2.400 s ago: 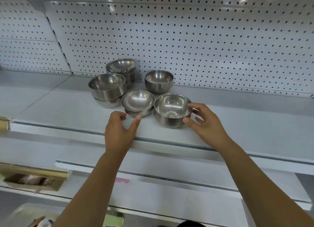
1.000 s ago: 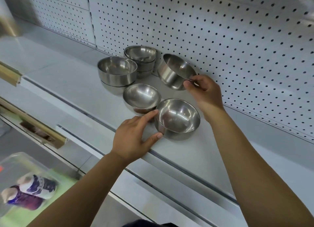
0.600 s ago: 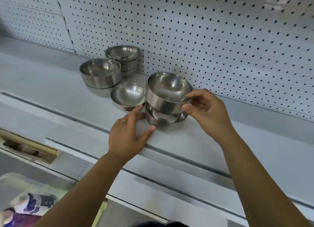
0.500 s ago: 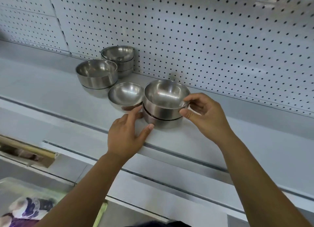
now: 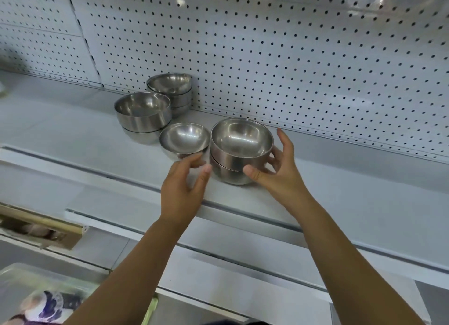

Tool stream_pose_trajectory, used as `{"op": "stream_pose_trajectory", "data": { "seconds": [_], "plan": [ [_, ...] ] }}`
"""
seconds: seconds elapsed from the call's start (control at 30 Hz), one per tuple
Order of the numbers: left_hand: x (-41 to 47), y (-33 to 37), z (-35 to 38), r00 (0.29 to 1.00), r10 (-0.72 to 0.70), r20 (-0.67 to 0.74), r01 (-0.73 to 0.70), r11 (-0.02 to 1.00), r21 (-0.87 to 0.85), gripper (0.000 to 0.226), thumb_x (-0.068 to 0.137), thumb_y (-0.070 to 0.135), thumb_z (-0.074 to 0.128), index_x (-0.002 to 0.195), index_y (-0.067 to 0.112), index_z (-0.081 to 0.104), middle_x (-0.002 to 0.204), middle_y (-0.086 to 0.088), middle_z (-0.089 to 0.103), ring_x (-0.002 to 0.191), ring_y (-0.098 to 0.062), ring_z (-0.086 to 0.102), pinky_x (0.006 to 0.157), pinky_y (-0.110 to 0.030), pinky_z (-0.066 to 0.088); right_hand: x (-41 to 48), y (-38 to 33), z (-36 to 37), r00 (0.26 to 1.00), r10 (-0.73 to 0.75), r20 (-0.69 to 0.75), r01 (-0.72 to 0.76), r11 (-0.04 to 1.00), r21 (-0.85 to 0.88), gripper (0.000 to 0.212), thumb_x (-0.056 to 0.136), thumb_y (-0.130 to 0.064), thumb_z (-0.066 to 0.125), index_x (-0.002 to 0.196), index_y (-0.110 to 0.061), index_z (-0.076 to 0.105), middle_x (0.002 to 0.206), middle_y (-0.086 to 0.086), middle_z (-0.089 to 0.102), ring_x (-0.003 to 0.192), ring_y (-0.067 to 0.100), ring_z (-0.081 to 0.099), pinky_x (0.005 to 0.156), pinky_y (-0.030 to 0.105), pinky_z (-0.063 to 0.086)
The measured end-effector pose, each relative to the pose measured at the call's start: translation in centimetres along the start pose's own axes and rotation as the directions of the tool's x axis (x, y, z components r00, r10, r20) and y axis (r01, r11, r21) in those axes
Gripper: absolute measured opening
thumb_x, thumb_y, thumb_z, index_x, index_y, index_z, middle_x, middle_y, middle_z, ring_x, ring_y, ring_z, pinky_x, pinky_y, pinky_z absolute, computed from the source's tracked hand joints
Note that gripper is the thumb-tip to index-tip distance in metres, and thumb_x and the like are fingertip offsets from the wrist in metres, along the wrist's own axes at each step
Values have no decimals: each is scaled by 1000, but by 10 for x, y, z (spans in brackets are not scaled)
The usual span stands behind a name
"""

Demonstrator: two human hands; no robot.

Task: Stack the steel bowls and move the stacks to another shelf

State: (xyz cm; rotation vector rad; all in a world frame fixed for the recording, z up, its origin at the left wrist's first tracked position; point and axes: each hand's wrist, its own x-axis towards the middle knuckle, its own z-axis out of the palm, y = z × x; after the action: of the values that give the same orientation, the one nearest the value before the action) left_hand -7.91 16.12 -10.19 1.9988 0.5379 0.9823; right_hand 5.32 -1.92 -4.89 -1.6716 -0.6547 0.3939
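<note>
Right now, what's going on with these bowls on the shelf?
A person is stacking steel bowls on a white shelf. Their right hand cups a two-bowl stack at the front, thumb on its near side, fingers behind. The left hand hovers beside it, in front of a single bowl, gripping nothing. Further back sit a nested pair and a taller stack by the pegboard wall.

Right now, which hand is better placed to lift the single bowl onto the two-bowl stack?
Left, probably. The left hand holds nothing, fingertips by the base of the single bowl; the right hand cups the two-bowl stack and could steady it.
</note>
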Motion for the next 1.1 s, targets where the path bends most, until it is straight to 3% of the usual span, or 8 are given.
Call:
{"op": "stream_pose_trajectory", "data": {
  "seconds": [0.1,0.2,0.33,0.43,0.5,0.67,0.8,1.1],
  "plan": [
    [8,9,-5,982,-105,-160,80,985,-152,31,97,43,62,123,25,65,111,12,66,105,-6,63,95,-40,54,3,7,20,1000,2,-14,-2,1000,-11,128,67,-26,96,158,-47,8,157,-13,38,129,-5,50,91,9,50],
    [24,12,-16,946,-53,-320,28,996,-82,30,98,39,64,121,19,65,112,7,63,106,-5,59,95,-37,51,7,12,32,997,-27,-68,29,999,23,128,63,-23,99,156,-45,15,151,-21,40,124,-15,49,90,5,49],
    [59,-2,-33,892,-45,-450,89,993,76,46,93,47,69,131,23,59,137,-3,48,131,-19,43,108,-39,42,6,12,31,995,-15,-98,18,999,28,123,59,-30,101,151,-50,22,144,-24,48,120,-13,54,84,6,50],
    [85,-12,-45,900,-176,-398,226,971,82,68,85,55,74,144,36,46,160,-9,27,148,-23,23,120,-48,29,6,10,31,995,-3,-96,6,999,33,121,60,-32,100,149,-54,21,136,-30,50,112,-18,55,79,6,50],
    [97,-18,-51,916,-208,-342,258,960,106,75,83,55,76,148,36,43,163,-12,26,151,-26,21,120,-49,26,5,10,32,995,-1,-95,4,999,37,122,60,-34,100,150,-54,20,134,-31,49,113,-15,55,80,9,49],
    [114,-36,-62,939,-140,-314,213,954,211,57,79,63,67,121,25,61,139,-8,56,133,-30,48,110,-51,41,5,10,33,995,-9,-104,12,999,31,119,59,-33,99,146,-57,21,133,-33,48,114,-13,54,77,7,49],
    [116,-35,-65,936,-111,-335,190,958,215,41,80,50,77,104,20,62,125,-5,62,117,-28,57,99,-40,42,5,10,33,994,-13,-110,17,999,40,119,58,-36,99,146,-55,22,134,-31,49,115,-11,55,82,10,48],
    [99,9,-69,958,38,-284,-29,999,34,31,75,51,80,95,50,56,136,10,57,120,-24,58,100,-48,50,7,14,32,993,-26,-112,31,999,44,123,54,-39,99,149,-53,24,136,-30,50,119,-9,55,84,12,49]
  ]
}}
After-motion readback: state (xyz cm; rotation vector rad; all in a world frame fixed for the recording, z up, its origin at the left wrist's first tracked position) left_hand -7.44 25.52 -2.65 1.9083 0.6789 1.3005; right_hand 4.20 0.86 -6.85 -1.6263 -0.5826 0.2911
